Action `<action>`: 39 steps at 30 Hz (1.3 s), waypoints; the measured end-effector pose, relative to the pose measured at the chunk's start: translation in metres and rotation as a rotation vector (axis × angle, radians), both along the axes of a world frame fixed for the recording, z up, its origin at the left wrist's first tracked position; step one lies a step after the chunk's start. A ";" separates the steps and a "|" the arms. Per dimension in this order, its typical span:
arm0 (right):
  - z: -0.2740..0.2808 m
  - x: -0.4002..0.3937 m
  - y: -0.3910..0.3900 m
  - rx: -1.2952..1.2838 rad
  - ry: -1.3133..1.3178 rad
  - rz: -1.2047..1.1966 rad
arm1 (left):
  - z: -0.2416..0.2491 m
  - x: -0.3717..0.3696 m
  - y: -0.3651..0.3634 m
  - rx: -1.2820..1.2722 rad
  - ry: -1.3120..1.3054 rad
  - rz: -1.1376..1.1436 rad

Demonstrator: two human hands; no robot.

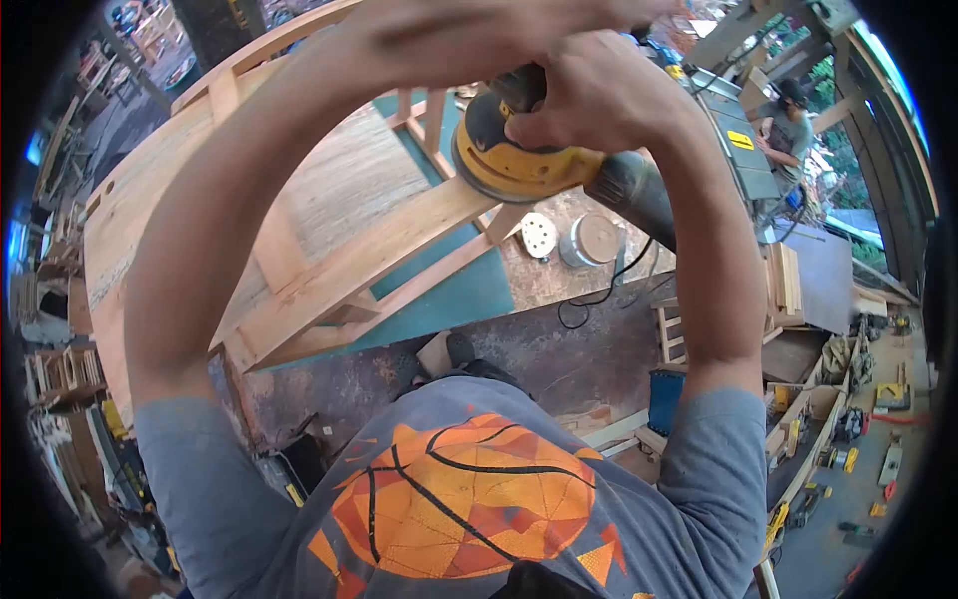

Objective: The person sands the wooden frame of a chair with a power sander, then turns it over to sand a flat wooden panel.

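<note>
My right hand grips the top of a yellow and black orbital sander. The sander's pad is pressed on a slanted rail of a pale wooden furniture frame. My left hand reaches across at the top of the view, just above the sander and my right hand. It is blurred, and I cannot tell what it holds. The sander's grey dust bag sticks out to the right, and its black cable trails over the bench below.
A white sanding disc and a round metal tin lie on the worn bench beside a green mat. Another person works at a machine at far right. Tools and wood offcuts litter the floor at right.
</note>
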State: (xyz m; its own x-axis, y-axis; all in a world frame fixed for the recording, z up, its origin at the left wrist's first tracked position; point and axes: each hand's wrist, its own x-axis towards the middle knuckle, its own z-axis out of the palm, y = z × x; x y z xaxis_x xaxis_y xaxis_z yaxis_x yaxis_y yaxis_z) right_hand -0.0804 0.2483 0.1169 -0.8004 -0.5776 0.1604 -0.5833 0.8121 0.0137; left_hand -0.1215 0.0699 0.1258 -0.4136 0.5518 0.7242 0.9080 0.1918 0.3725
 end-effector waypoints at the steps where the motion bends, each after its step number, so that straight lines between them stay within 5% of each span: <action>1: -0.006 0.004 -0.003 -0.110 -0.037 0.072 | 0.002 -0.002 0.010 -0.009 -0.008 0.024; 3: -0.012 0.012 -0.019 -0.111 -0.040 0.166 | 0.004 -0.002 0.012 -0.361 -0.364 -0.215; 6: -0.014 0.019 -0.038 -0.109 -0.010 0.231 | 0.022 0.033 -0.035 -0.351 -0.491 -0.322; 10: 0.009 0.051 -0.079 0.033 -0.128 0.183 | 0.026 0.074 -0.075 -0.241 -0.578 -0.235; 14: 0.007 0.064 -0.099 -0.099 -0.249 0.227 | 0.012 0.114 -0.101 -0.166 -0.305 -0.048; 15: -0.006 0.062 -0.102 -0.104 -0.112 0.336 | 0.041 0.100 -0.111 -0.330 -0.684 -0.211; 18: 0.016 0.069 -0.132 0.024 -0.281 0.329 | 0.042 0.119 -0.126 -0.342 -0.638 -0.107; 23: -0.008 0.062 -0.146 -0.182 -0.130 0.642 | 0.043 0.163 -0.137 -0.351 -0.583 0.208; 26: -0.017 0.057 -0.166 -0.230 -0.057 0.684 | 0.008 0.145 -0.168 -0.202 -0.313 -0.015; 28: -0.016 0.046 -0.181 -0.255 -0.032 0.757 | 0.018 0.150 -0.175 -0.248 -0.396 0.075; 29: -0.015 0.041 -0.188 -0.286 -0.003 0.829 | 0.007 0.144 -0.179 -0.239 -0.232 0.109; 30: -0.015 0.036 -0.194 -0.284 0.002 0.827 | 0.017 0.153 -0.168 -0.306 -0.343 0.277; 36: -0.005 0.018 -0.210 -0.105 -0.144 0.729 | 0.009 0.128 -0.174 -0.240 -0.258 0.243; 37: 0.025 0.050 -0.227 0.110 -0.199 0.360 | 0.007 0.110 -0.178 -0.190 -0.383 0.234; 39: 0.025 0.045 -0.210 -0.007 -0.290 0.392 | 0.002 0.095 -0.185 -0.080 -0.540 0.126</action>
State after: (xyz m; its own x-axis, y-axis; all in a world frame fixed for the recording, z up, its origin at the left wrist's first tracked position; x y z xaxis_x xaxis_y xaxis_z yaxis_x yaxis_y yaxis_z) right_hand -0.0349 0.0386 0.1423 -0.5351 -0.8442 -0.0317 -0.8242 0.5299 -0.1996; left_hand -0.0262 -0.1154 0.1273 -0.7804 0.5186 0.3494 0.5608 0.3330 0.7580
